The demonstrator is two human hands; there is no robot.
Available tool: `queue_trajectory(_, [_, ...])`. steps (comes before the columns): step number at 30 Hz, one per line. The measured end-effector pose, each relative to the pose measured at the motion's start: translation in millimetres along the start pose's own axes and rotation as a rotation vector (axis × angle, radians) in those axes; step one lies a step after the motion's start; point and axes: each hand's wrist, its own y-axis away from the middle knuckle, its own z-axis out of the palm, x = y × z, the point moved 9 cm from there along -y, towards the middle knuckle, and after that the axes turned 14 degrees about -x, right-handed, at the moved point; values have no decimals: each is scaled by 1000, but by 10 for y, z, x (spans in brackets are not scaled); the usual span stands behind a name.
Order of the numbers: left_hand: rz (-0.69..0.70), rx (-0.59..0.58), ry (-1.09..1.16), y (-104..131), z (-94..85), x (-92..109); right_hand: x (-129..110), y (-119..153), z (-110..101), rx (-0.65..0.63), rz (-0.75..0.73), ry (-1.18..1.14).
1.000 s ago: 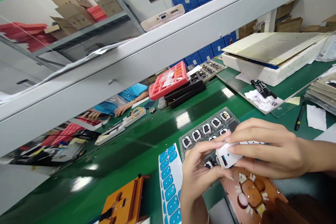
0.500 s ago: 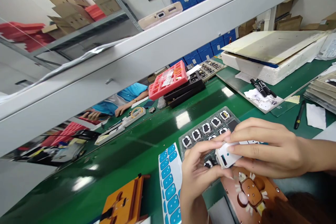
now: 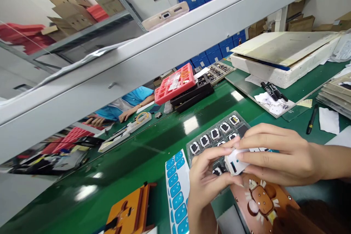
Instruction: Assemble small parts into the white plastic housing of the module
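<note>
Both my hands grip a small white device housing [image 3: 234, 163] with a dark slot in its face. My left hand [image 3: 211, 170] pinches its left end between thumb and fingers. From the right, my right hand [image 3: 276, 153] is closed over its top and side, hiding much of it. Behind and partly under the hands lies a clear tray [image 3: 197, 139] with rows of similar white-and-black parts. Left of my left hand is a sheet of blue stickers [image 3: 175, 189]. Below my right hand sits a brown case with a cartoon animal on it [image 3: 261, 199].
An orange-brown box [image 3: 127, 210] stands at the lower left. Across the green table [image 3: 131, 153] are a red tray [image 3: 175, 85] on black trays and a co-worker's arm [image 3: 137, 108]. Markers [image 3: 270, 90] and a white foam box [image 3: 287, 71] lie at right. A grey beam [image 3: 120, 76] crosses above.
The white housing has tilted very slightly in my fingers. Both hands keep nearly the same place and grip; the view has shifted a little.
</note>
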Motion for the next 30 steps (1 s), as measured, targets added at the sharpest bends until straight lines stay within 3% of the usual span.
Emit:
queue_trajectory(10, [-37, 10, -20, 14, -1, -7, -19, -2, 3, -16, 3, 27])
queue_trajectory(24, [13, -19, -10, 22, 16, 18, -32, -17, 7, -31, 14, 53])
queue_trajectory(30, [28, 32, 6, 45, -18, 33, -30, 12, -92, 29, 6, 56])
